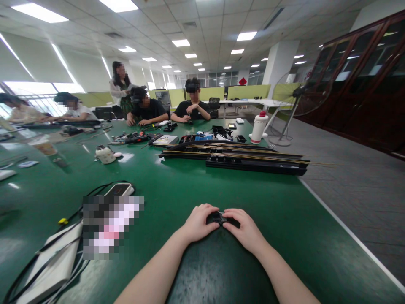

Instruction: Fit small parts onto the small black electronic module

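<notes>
A small black part point(219, 218) lies low at the green tabletop point(177, 185), between my two hands; its exact kind is too small to make out. My left hand point(201, 221) grips its left end, thumb on the near side and fingers on the far side. From the other end my right hand point(242, 226) holds it the same way, fingers curled over and thumb in front. The fingertips of both hands nearly meet over the part and hide some of it.
Beyond my hands lie long black profiles point(256, 165) with thin brass-coloured rods. A white bottle point(259, 128) stands behind them. A power bank point(118, 191), cables and a white box point(52, 261) are at left. A floor fan point(295, 93) stands right; people sit across the table.
</notes>
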